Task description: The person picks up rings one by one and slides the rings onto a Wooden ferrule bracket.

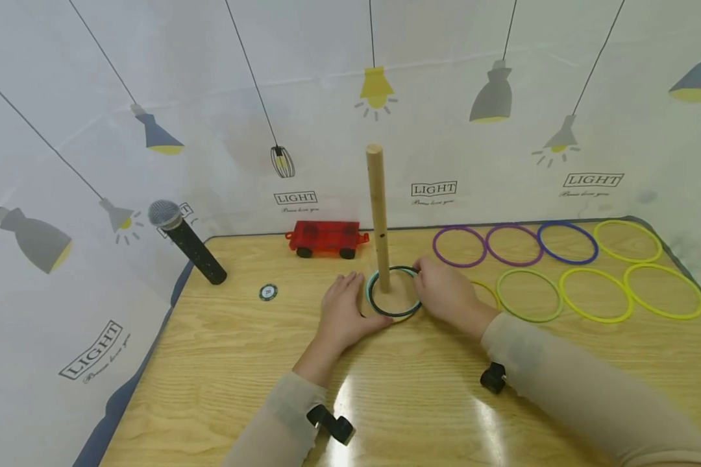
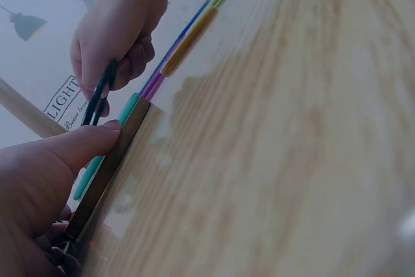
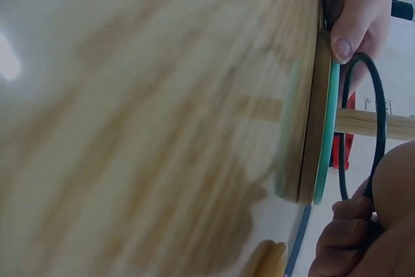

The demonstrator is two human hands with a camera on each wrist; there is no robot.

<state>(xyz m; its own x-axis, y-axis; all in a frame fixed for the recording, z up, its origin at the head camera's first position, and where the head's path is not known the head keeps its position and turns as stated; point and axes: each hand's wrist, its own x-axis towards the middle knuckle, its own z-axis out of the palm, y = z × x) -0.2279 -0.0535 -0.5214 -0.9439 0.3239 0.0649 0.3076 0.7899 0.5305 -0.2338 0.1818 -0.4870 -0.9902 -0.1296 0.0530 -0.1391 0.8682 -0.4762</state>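
Observation:
A wooden peg (image 1: 378, 201) stands upright on a round wooden base (image 3: 314, 128). Lying on the base is a teal ring (image 3: 329, 134). My left hand (image 1: 346, 318) holds the base at its left and front edge, its thumb at the near rim. In my right hand (image 1: 448, 297) I pinch the right side of a dark green ring (image 3: 381, 115), which encircles the peg. The right wrist view shows this ring tilted and a little above the teal one. Part of it is hidden by the right fingers (image 3: 343, 238).
Purple, blue, yellow and green rings lie in two rows at right, among them a lime ring (image 1: 528, 318). A red toy wagon (image 1: 326, 239) stands behind the peg. A poker chip (image 1: 268, 292) and an upright microphone (image 1: 194, 250) are at left. A printed curtain (image 1: 327, 130) hangs behind.

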